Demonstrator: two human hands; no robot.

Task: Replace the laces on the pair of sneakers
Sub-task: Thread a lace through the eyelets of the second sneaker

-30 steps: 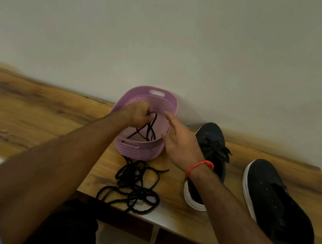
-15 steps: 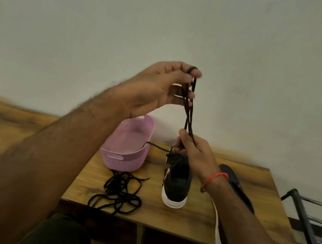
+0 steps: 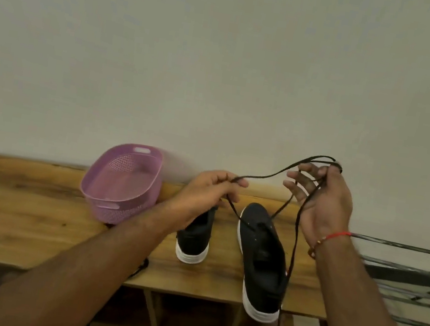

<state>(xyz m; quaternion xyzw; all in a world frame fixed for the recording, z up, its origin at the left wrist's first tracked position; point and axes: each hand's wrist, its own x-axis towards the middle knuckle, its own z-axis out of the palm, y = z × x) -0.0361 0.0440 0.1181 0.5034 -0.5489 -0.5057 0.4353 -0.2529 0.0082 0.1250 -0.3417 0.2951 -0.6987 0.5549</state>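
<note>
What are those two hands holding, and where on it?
A thin black shoelace: the left hand pinches it partway along, and the right hand grips a bunched loop of it.

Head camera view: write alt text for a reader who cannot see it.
Two bare hands stretch a black lace above a wooden table: the left hand pinches one part, the right hand holds loops of it. Two black sneakers stand below, beside a pink basket.

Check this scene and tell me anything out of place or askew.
The right sneaker lies angled, its heel overhanging the front edge of the wooden bench; a nudge might tip it off. The left sneaker sits fully on the bench. Nothing looks spilled or damaged.
</note>
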